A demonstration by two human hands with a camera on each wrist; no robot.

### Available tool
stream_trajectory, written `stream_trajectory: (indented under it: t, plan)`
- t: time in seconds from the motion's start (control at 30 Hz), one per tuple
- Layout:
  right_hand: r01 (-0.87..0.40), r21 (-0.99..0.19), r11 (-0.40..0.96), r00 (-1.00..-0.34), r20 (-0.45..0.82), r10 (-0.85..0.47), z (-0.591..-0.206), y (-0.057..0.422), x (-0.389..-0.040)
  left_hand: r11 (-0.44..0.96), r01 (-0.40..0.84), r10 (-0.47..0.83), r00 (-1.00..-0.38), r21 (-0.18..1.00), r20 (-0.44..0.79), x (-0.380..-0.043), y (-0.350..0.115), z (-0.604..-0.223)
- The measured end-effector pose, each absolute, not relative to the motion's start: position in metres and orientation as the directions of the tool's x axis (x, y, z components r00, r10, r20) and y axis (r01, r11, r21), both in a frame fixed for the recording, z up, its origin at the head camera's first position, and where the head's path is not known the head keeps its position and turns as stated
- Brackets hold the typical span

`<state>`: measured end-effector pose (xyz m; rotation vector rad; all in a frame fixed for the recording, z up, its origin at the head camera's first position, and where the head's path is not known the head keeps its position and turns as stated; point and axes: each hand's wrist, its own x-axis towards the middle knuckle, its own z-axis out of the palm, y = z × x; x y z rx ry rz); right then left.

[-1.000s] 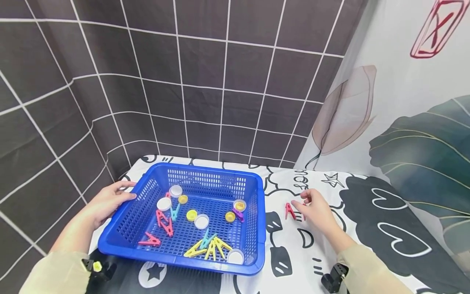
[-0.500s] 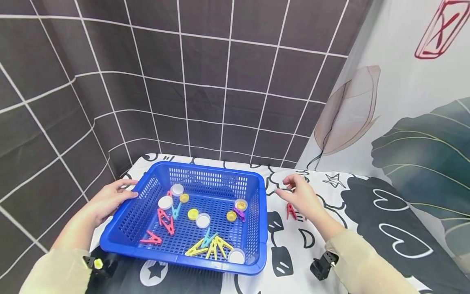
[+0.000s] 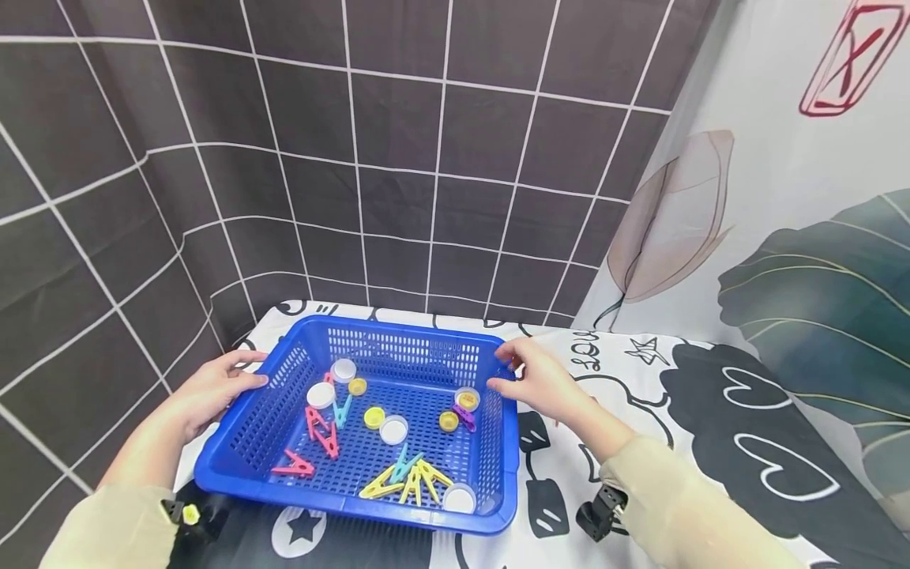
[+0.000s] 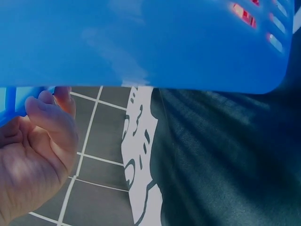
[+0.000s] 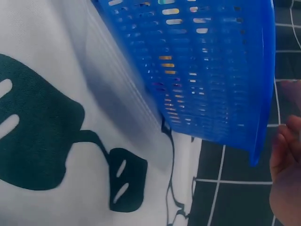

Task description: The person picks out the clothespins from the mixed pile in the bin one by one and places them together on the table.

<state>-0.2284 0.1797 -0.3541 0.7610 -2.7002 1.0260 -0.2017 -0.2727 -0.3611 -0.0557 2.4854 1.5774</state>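
A blue plastic basket (image 3: 284, 493) holds clothespins and round caps. My left hand (image 3: 206, 391) grips its left rim; the left wrist view shows the fingers (image 4: 51, 117) curled at the edge. At the right rim, my right hand (image 3: 543, 383) has its thumb and fingers spread, with nothing pinched between them. In the right wrist view this hand (image 5: 287, 174) appears just beside the basket wall. Inside lie red clothespins (image 3: 293, 465), yellow clothespins (image 3: 380, 484), teal clothespins (image 3: 404, 465), a purple clothespin (image 3: 465, 419), white caps (image 3: 393, 430) and yellow caps (image 3: 374, 417).
The basket stands on a white patterned cloth (image 3: 569, 474) with black drawings. Right of it, my right forearm mostly covers the red clothespin on the cloth. A dark grid-patterned curtain (image 3: 398, 197) rises behind, and a leaf-print curtain (image 3: 817, 316) hangs at the right.
My right hand has moved left, from beside the red clothespin on the cloth to the basket's right rim. My left hand stays on the left rim, and the basket's contents look unchanged.
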Motion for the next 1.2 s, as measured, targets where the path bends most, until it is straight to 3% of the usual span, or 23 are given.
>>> stream_trajectory:
  t: [0.27, 0.63, 1.2]
  plan:
    - [-0.595, -0.452, 0.665, -0.789, 0.17, -0.59, -0.344, 0.166, -0.236, 0.428, -0.134, 0.079, -0.98, 0.894, -0.185, -0.202, -0.272, -0.36]
    - [-0.611, -0.413, 0.675, -0.733, -0.026, -0.68, -0.338, 0.154, -0.243, 0.406, -0.14, 0.091, -0.977, 0.903, -0.193, -0.204, -0.27, -0.364]
    - [-0.608, -0.174, 0.775, -0.69, -0.366, -0.624, -0.33, 0.113, -0.249, 0.417, -0.136, 0.071, -0.981, 0.899, -0.182, -0.203, -0.272, -0.361]
